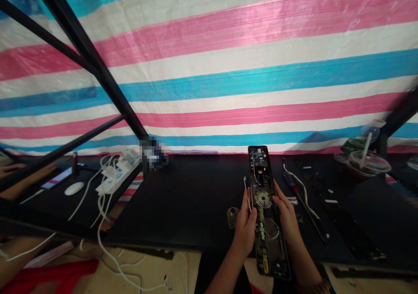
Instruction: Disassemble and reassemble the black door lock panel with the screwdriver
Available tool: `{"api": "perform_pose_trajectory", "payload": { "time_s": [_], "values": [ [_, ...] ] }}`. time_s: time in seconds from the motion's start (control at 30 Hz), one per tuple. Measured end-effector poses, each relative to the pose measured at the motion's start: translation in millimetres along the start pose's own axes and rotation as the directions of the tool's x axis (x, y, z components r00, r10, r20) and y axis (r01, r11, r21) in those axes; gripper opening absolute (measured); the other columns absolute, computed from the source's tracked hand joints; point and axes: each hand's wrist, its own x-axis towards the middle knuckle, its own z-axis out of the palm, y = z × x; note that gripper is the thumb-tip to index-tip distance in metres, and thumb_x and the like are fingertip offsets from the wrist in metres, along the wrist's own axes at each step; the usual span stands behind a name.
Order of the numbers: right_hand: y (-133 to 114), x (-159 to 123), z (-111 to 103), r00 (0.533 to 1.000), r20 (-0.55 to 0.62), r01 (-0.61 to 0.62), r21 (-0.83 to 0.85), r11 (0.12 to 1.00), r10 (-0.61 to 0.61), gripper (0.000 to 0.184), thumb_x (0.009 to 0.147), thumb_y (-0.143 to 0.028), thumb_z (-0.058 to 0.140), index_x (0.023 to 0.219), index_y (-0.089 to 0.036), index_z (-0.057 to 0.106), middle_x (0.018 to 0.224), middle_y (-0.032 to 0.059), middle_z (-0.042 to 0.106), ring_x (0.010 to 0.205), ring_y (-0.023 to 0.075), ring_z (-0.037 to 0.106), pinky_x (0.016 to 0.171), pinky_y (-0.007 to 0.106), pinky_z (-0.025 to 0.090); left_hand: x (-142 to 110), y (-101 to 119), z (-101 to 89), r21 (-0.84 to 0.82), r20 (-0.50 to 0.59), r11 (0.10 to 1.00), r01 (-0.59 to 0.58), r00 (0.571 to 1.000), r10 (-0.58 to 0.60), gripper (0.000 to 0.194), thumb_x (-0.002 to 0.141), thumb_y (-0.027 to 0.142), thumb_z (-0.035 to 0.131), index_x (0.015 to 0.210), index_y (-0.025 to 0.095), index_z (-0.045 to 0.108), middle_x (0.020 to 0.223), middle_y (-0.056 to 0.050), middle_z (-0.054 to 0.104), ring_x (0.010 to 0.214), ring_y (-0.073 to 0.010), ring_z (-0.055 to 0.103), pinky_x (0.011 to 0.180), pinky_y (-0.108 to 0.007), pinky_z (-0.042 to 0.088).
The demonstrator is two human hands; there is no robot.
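On the head view, I'm seeing my left hand (244, 231) and right hand (286, 213) grasping the long edges of an opened door-lock panel (266, 211) over the near edge of the black table (189, 202). It's looking stiff, probably heavy; I'm favouring those edges, avoiding the exposed circuit board (257, 159).

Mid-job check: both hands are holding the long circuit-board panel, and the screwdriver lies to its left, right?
No: the screwdriver lies to the right of the long circuit-board panel, not its left, as the head view shows. The left hand and right hand do hold it.
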Motion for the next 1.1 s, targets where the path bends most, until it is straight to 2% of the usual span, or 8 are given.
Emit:
{"api": "perform_pose_trajectory", "payload": {
  "time_s": [0.3, 0.47, 0.53, 0.6, 0.67, 0.8, 0.97, 1.1],
  "values": [
    [5, 18, -8, 0.997, 0.074, 0.004, -0.049, 0.999, -0.001, 0.062, 0.074, -0.049, 0.075, 0.133, -0.029, 0.067, 0.145, 0.0008, 0.058, 0.144, 0.0286, 0.044, 0.122, 0.045, 0.030, -3, 1, 4.6, 0.233, -0.024, 0.965, -0.121, 0.991, 0.130, 0.062, 0.102, 0.046, 0.044, 0.159, 0.028, 0.028, 0.167, -0.006, 0.029, 0.154, -0.0257, 0.026, 0.128, -0.045, 0.017],
    [2, 17, -14, 0.986, 0.052, 0.164, -0.275, 0.947, -0.156, 0.068, 0.081, -0.052, 0.069, 0.143, -0.026, 0.058, 0.145, 0.0088, 0.059, 0.135, 0.0305, 0.053, 0.116, 0.051, 0.038, -14, 8, 9.5, 0.482, -0.015, 0.854, -0.197, 0.972, 0.233, 0.052, 0.101, 0.044, 0.046, 0.152, 0.033, 0.045, 0.161, -0.007, 0.041, 0.149, -0.0336, 0.033, 0.123, -0.054, 0.023],
    [-4, 14, -15, 0.940, 0.053, 0.324, -0.438, 0.838, -0.336, 0.070, 0.083, -0.048, 0.069, 0.147, -0.025, 0.052, 0.147, 0.0121, 0.056, 0.133, 0.0318, 0.053, 0.112, 0.053, 0.042, -18, 14, 12.3, 0.538, 0.017, 0.815, -0.216, 0.969, 0.246, 0.049, 0.101, 0.041, 0.045, 0.149, 0.035, 0.048, 0.160, -0.008, 0.042, 0.145, -0.0366, 0.038, 0.119, -0.058, 0.027],
    [-11, 12, -13, 0.861, 0.165, 0.486, -0.548, 0.680, -0.482, 0.065, 0.085, -0.041, 0.068, 0.146, -0.027, 0.054, 0.148, 0.0118, 0.054, 0.135, 0.0317, 0.050, 0.113, 0.052, 0.040, -20, 20, 15.4, 0.565, 0.063, 0.786, -0.252, 0.963, 0.263, 0.047, 0.102, 0.038, 0.042, 0.148, 0.037, 0.049, 0.159, -0.007, 0.044, 0.144, -0.0379, 0.039, 0.117, -0.061, 0.026],
    [-19, 12, -10, 0.805, 0.316, 0.585, -0.566, 0.581, -0.503, 0.050, 0.088, -0.036, 0.063, 0.138, -0.030, 0.063, 0.139, 0.0097, 0.060, 0.129, 0.0298, 0.055, 0.111, 0.050, 0.043, -23, 26, 18.1, 0.574, 0.148, 0.759, -0.307, 0.951, 0.273, 0.047, 0.102, 0.034, 0.040, 0.149, 0.039, 0.047, 0.157, -0.005, 0.047, 0.146, -0.0378, 0.038, 0.116, -0.062, 0.025],
    [-32, 21, -5, 0.795, 0.414, 0.607, -0.545, 0.578, -0.445, 0.031, 0.094, -0.034, 0.054, 0.115, -0.031, 0.077, 0.115, 0.0084, 0.071, 0.109, 0.0266, 0.066, 0.100, 0.044, 0.053, -31, 28, 20.3, 0.600, 0.273, 0.707, -0.374, 0.927, 0.259, 0.052, 0.103, 0.030, 0.039, 0.154, 0.038, 0.039, 0.156, -0.006, 0.048, 0.146, -0.0369, 0.039, 0.115, -0.060, 0.029],
    [-50, 44, 0, 0.757, 0.395, 0.649, -0.547, 0.529, -0.520, 0.028, 0.096, -0.031, 0.053, 0.109, -0.029, 0.077, 0.109, 0.0082, 0.072, 0.102, 0.0250, 0.068, 0.096, 0.040, 0.054, -43, 7, 21.2, 0.645, 0.128, 0.708, -0.289, 0.954, 0.273, 0.062, 0.100, 0.031, 0.048, 0.159, 0.034, 0.029, 0.166, -0.006, 0.031, 0.151, -0.0356, 0.030, 0.119, -0.058, 0.029],
    [-60, 72, 11, 0.685, 0.433, 0.717, -0.542, 0.438, -0.586, 0.027, 0.097, -0.026, 0.052, 0.109, -0.027, 0.076, 0.106, 0.0083, 0.070, 0.098, 0.0231, 0.067, 0.091, 0.037, 0.055, -49, -12, 26.1, 0.656, 0.005, 0.738, -0.155, 0.980, 0.201, 0.069, 0.101, 0.033, 0.047, 0.162, 0.027, 0.016, 0.170, -0.011, 0.014, 0.156, -0.0326, 0.018, 0.123, -0.057, 0.025]
  ]
}}
